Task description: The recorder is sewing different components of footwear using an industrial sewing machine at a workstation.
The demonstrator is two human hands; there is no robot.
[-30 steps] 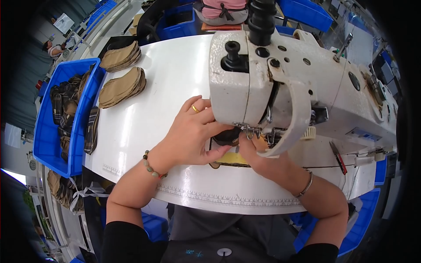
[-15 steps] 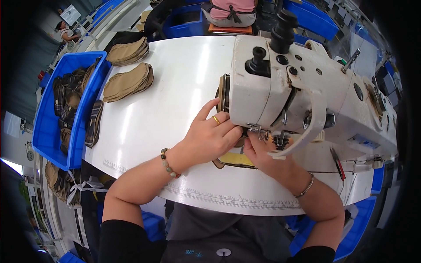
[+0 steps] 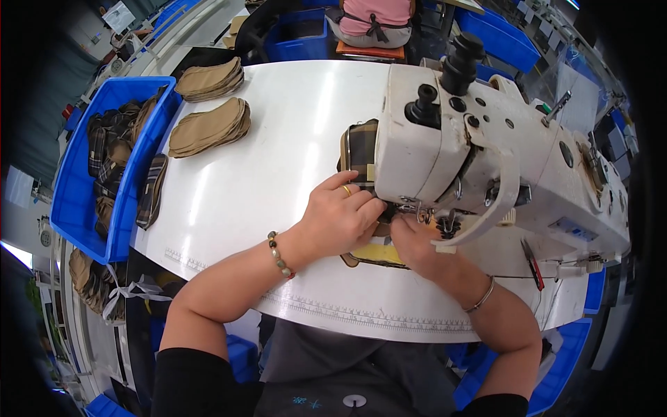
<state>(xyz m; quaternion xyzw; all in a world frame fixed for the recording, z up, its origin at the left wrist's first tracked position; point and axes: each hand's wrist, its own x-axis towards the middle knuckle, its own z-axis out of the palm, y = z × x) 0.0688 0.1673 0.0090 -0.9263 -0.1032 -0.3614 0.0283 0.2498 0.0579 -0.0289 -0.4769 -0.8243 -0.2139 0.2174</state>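
Observation:
A dark plaid fabric piece [image 3: 360, 149] with a tan edge lies beside and partly under the head of a white sewing machine [image 3: 410, 153]. My left hand [image 3: 339, 217] grips its near end, index finger stretched over the cloth and the other fingers curled. From the other side, my right hand [image 3: 419, 244] has thumb and fingers pinched at the same fabric, close to the presser foot. The exact grip under the fingertips is partly hidden. Just below both hands is a yellow panel [image 3: 384, 254] with a dark edge, lying on the white table [image 3: 292, 153].
Two stacks of tan fabric pieces, a far stack [image 3: 210, 80] and a nearer stack [image 3: 210, 128], lie at the back left. A blue bin [image 3: 73, 219] of plaid pieces stands by the left edge. Red-handled snips [image 3: 533, 265] rest right of the machine. Someone sits beyond the table.
The plaid piece has swung out leftward from the machine head, showing more of its flat face. My left index finger has drawn slightly nearer. The view has shifted a little.

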